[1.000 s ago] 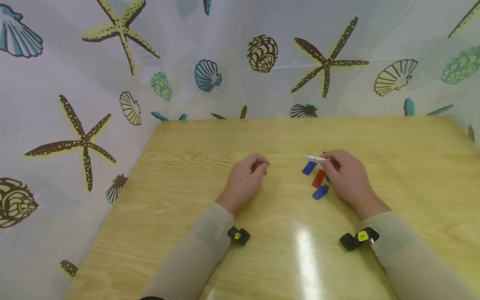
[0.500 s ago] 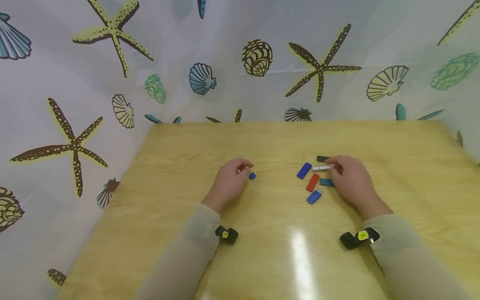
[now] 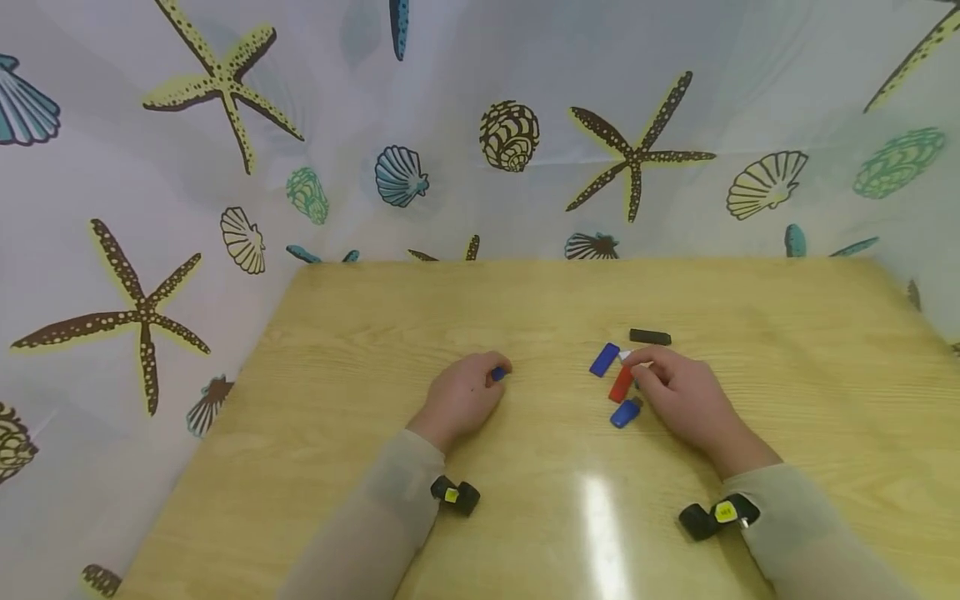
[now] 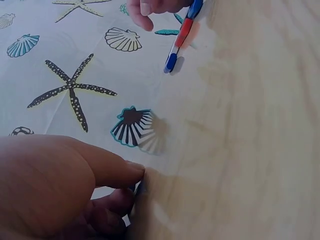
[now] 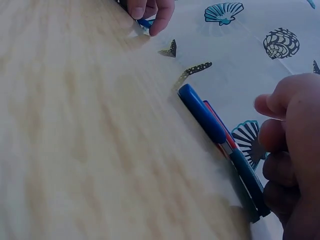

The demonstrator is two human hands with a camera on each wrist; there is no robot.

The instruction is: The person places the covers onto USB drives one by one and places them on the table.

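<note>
My left hand (image 3: 459, 396) pinches a small blue cap (image 3: 498, 374) between thumb and finger, low over the wooden table. My right hand (image 3: 686, 398) hovers over a loose group of USB sticks, its fingers loosely curled and nothing visible in them. Under its fingertips pokes the end of a white stick (image 3: 624, 355). Beside that lie a dark blue stick (image 3: 604, 360) and a red stick (image 3: 621, 385). Nearer me is a blue USB stick (image 3: 625, 413) with its metal plug exposed. A teal stick (image 5: 246, 177) is mostly hidden by the right hand in the head view.
A black stick (image 3: 650, 337) lies behind the group. The wooden table (image 3: 360, 317) ends at a white curtain (image 3: 450, 83) printed with shells and starfish, which also hangs along the left side. A small black camera (image 3: 456, 495) sits on each wrist.
The left fingers have closed around the blue cap, which lay beside them half a second ago. My right hand has come off the black stick and shifted left over the white one.
</note>
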